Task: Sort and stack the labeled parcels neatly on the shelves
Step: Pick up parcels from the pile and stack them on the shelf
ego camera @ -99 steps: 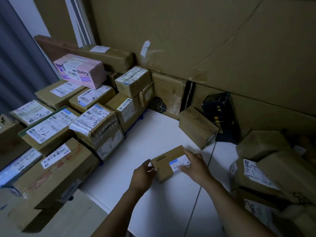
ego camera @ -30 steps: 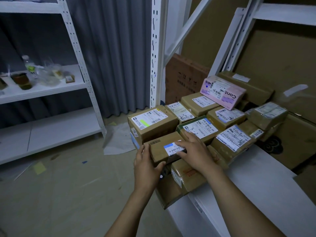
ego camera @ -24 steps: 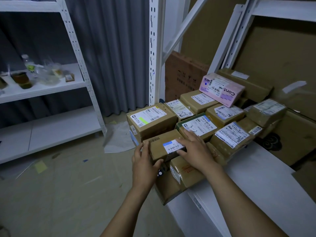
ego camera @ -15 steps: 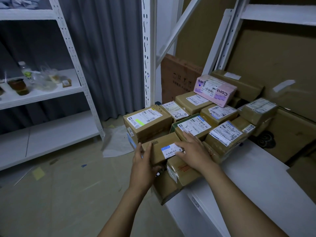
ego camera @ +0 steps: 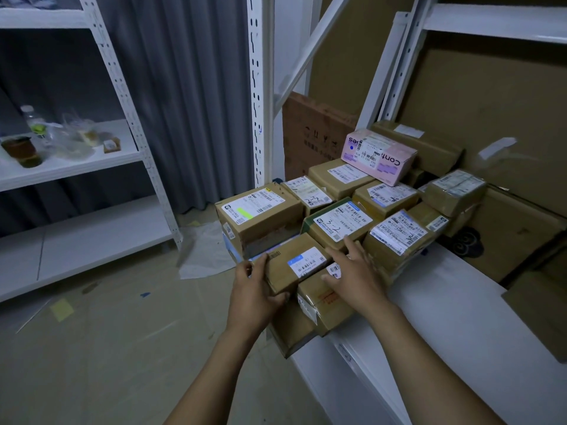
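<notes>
A small brown parcel (ego camera: 283, 268) with a blue-and-white label lies on top of a larger brown parcel (ego camera: 322, 305) at the front left corner of the white shelf (ego camera: 445, 302). My left hand (ego camera: 254, 289) grips its left end, thumb under the front edge. My right hand (ego camera: 359, 277) rests with straight, spread fingers against its right end and on the parcel below. Behind stand several labeled parcels: one with a green mark (ego camera: 260, 216), one marked 3-2 (ego camera: 337, 222) and a pink box (ego camera: 380, 154).
A white shelf upright (ego camera: 256, 87) rises just behind the stack. Another white shelving unit (ego camera: 76, 167) at the left holds bottles and jars. Flat cardboard sheets (ego camera: 491, 118) line the back wall. Paper scraps lie on the floor (ego camera: 122, 332).
The small parcel has come from the shelf's middle to the stack's front left corner and sunk onto the lower box. My right hand slid off its label to its right end.
</notes>
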